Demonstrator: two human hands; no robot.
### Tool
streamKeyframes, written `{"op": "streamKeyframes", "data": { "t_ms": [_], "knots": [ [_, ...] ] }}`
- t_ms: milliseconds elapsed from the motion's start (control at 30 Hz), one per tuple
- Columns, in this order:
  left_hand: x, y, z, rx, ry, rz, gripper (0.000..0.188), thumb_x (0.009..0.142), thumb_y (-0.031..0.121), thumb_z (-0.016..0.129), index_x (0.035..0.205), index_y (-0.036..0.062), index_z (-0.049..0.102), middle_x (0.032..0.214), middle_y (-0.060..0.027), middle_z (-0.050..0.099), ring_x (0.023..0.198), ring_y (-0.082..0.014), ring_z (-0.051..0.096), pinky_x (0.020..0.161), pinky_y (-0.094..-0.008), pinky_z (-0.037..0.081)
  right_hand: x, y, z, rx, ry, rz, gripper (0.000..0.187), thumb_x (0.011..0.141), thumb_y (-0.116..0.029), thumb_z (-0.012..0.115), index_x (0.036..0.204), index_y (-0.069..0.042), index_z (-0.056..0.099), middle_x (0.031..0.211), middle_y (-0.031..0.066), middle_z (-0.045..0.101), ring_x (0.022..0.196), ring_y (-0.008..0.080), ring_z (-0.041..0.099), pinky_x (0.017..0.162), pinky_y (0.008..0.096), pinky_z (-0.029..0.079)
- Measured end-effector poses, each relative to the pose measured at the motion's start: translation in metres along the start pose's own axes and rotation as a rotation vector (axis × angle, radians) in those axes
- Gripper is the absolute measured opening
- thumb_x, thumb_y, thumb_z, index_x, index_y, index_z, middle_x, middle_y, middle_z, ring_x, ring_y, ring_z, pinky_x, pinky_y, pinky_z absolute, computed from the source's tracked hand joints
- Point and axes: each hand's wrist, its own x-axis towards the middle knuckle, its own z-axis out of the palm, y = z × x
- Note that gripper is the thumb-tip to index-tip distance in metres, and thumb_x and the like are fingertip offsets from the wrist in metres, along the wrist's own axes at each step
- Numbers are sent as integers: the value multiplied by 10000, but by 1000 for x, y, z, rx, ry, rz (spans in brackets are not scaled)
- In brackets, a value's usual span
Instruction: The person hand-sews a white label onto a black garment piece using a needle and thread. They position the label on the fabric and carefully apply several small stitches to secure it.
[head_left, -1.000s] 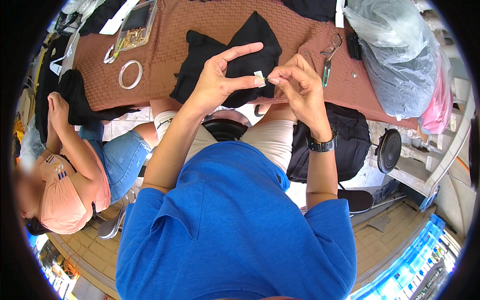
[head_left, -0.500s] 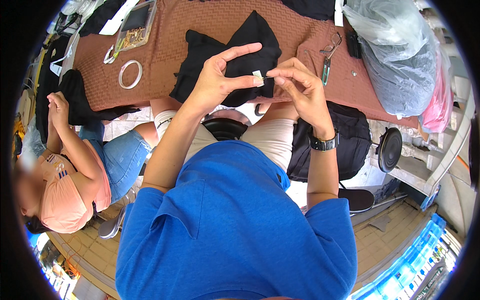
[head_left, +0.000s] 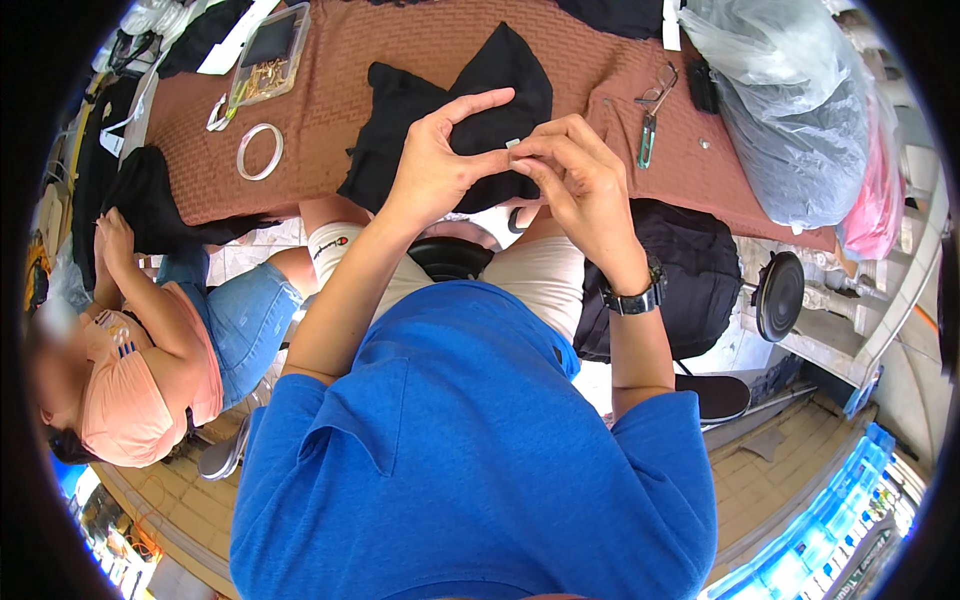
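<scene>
A small white tag shows between my hands, mostly covered by fingers. My left hand has its thumb against the tag, its index finger stretched out above. My right hand pinches right beside that thumb tip. The thin dark needle seen there a moment earlier is now hidden behind my fingers. Below both hands a piece of black cloth lies on the table, with two pointed corners toward the far side. Whether the tag is joined to this cloth I cannot tell.
On the brown-covered table lie a white ring, a clear box of gold-coloured pieces, green-handled snips and eyeglasses. A large grey plastic bag stands right. Another person sits left, near black cloth.
My right hand has moved left, its fingertips now meeting my left thumb and covering the needle and most of the tag. The other person's hands have lowered slightly.
</scene>
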Motion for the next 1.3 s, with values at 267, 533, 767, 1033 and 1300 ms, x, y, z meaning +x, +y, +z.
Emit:
{"op": "streamKeyframes", "data": {
  "t_ms": [267,533,767,1033,1300],
  "knots": [
    [3,4,5,59,28,14,539,750,13,806,1272,16,670,1263,-117,691,1173,-177,633,1048,-315,456,2,10,8,-178,150,-253,142,810,74,711,928,7,669,907,108,633,794,265,643,665,334,522],
    [7,-13,1,164,91,10,587,714,14,802,1287,62,679,1220,-99,708,1094,-155,645,1002,-289,467,-5,-73,-74,499,377,-333,139,954,23,550,1053,-73,554,877,133,631,709,187,640,611,304,554],
    [4,-21,-1,240,140,-14,580,724,21,789,1290,94,683,1223,-95,711,1117,-168,646,1019,-299,458,-22,-118,-141,858,313,-883,193,802,-107,810,953,-100,690,850,-17,665,637,129,622,571,264,472],
    [10,-15,-2,-76,-18,51,619,752,-18,809,1342,38,630,1306,-69,659,1172,-127,599,1028,-271,454,-16,-90,-82,340,281,-145,98,865,36,688,960,11,684,941,79,659,764,164,688,633,242,542],
    [4,-2,-8,-217,-22,11,633,751,-27,823,1347,14,613,1339,-89,629,1222,-149,569,1066,-294,436,-17,0,12,111,192,165,162,869,45,725,1024,13,758,847,37,614,697,83,572,599,214,442]
  ]
}}
